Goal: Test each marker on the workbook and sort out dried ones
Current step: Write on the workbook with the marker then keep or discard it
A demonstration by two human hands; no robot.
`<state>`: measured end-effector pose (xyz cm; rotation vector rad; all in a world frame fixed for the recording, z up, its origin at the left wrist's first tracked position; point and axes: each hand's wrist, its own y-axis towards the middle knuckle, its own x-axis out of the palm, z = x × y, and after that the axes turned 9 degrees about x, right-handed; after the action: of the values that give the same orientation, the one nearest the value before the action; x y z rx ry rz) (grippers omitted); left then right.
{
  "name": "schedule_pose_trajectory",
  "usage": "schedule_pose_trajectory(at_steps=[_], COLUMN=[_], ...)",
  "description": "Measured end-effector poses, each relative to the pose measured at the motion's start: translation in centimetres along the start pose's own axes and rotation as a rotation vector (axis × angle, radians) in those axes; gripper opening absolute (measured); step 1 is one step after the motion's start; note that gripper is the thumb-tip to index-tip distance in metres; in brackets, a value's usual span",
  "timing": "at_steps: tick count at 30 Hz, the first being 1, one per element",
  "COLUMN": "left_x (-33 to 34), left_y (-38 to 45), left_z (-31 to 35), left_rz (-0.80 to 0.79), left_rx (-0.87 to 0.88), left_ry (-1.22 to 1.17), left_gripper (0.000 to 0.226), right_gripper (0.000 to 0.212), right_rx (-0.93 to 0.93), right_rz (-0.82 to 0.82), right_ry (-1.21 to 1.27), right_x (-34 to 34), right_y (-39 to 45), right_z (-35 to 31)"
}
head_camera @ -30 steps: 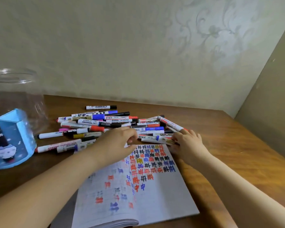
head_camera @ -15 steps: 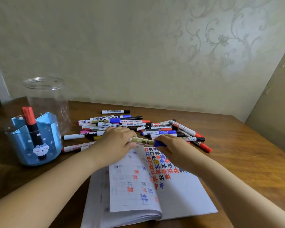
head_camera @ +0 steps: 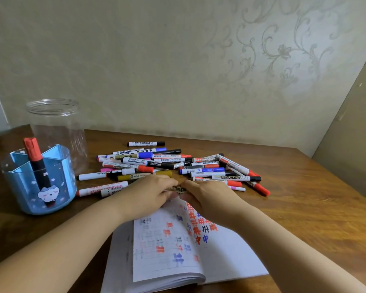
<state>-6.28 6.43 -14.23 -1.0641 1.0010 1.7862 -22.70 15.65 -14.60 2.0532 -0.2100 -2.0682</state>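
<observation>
Marker (head_camera: 178, 189), a slim printed barrel, lies crosswise between both hands just above the workbook's (head_camera: 230, 256) far edge; only a short middle stretch shows, its ends hidden. Left hand (head_camera: 148, 194) and right hand (head_camera: 209, 197) each curl fingers round one end. Paper pages carry blurred red, blue and black characters. Behind, a loose pile (head_camera: 178, 163) of plastic markers covers the wooden surface (head_camera: 304, 208).

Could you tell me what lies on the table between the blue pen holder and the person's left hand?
In the head view, two white markers lie side by side between the blue pen holder and the left hand, on the wooden table.
</observation>
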Motion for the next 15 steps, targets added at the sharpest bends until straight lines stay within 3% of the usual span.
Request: schedule_pose_trajectory(at_steps=[8, 15], left_x=[0.6, 0.2], left_y=[0.4, 0.5], left_z=[-1.0, -0.3], left_rz=[-0.018, -0.06], left_rx=[-0.01, 0.01], left_ry=[-0.064, 0.169], left_gripper=[0.027, 0.01], right_gripper=[0.04, 0.024], right_rx=[-0.057, 0.007], right_rz=[0.086, -0.224], right_ry=[-0.021, -0.07], right_x=[0.2, -0.4], right_y=[1.0, 1.7], right_z=[0.4, 0.0])
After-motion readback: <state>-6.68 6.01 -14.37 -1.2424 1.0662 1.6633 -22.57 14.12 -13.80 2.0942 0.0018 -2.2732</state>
